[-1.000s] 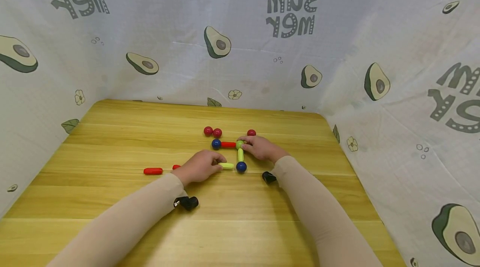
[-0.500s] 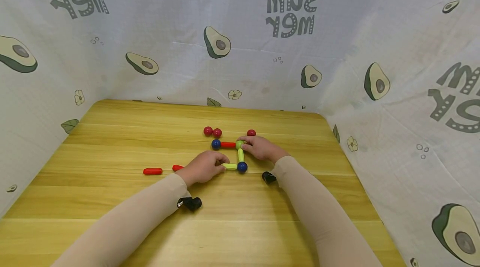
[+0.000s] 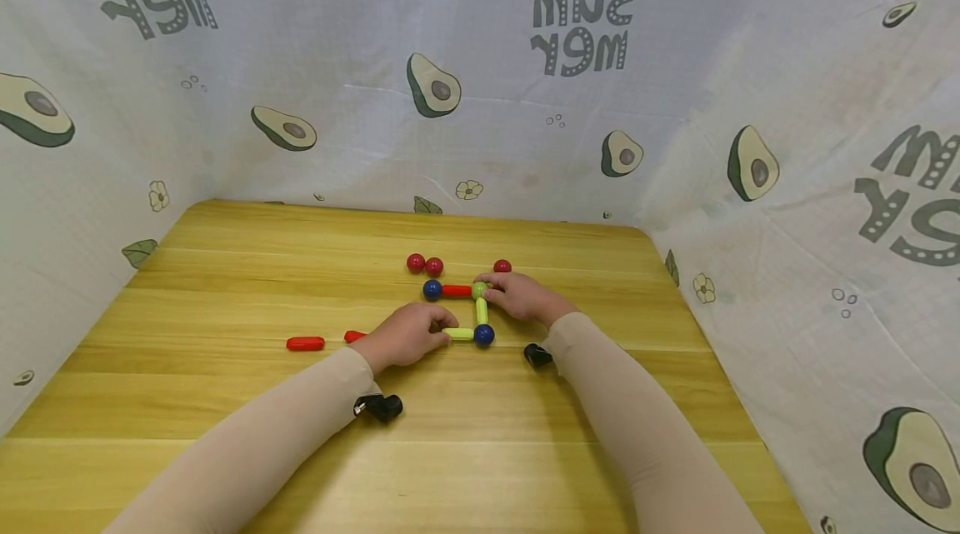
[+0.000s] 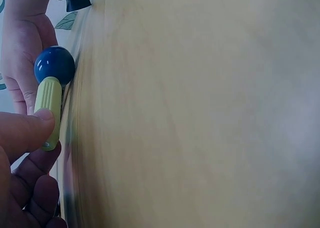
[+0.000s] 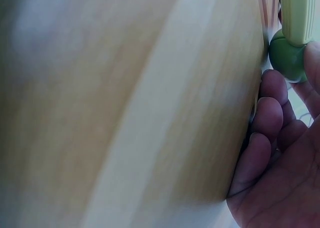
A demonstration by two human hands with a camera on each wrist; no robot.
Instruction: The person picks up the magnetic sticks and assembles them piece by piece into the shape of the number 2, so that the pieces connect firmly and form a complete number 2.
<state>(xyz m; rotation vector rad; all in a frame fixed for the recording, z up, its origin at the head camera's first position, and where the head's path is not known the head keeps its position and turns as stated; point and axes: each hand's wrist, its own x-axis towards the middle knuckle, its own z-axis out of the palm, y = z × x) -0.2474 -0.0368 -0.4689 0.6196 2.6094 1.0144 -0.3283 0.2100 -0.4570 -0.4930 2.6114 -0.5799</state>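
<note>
Currently, left hand grip pinches a yellow rod, tip against the near blue ball; right hand grip pinches the green ball. Weak spot, I'd say, is that blue joint: a sideways left tug could part it. Slack right grip might let the second yellow rod and joined red rod swing. Beyond on the bench, a red ball near the right hand could roll if bumped.
</note>
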